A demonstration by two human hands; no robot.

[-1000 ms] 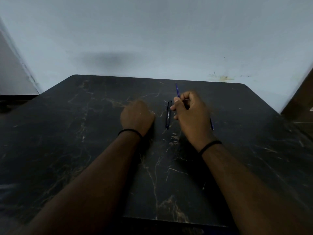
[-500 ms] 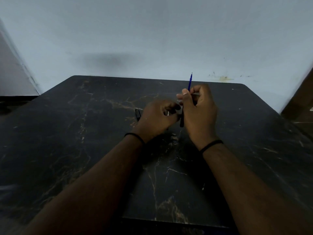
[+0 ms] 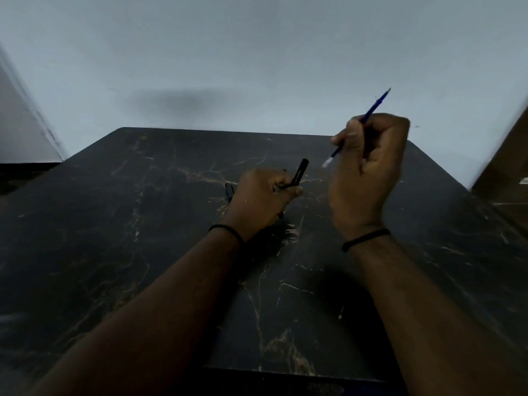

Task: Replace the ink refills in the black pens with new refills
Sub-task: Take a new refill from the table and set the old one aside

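Both forearms are bare and sleeveless, the left hand (image 3: 264, 195) and right hand (image 3: 368, 170) each wearing a thin black wristband.

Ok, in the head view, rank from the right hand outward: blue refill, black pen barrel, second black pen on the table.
1. Blue refill: gripped in the right hand itself.
2. Black pen barrel: to its left, held by the left hand.
3. Second black pen: farthest, beyond the left hand, on the table.
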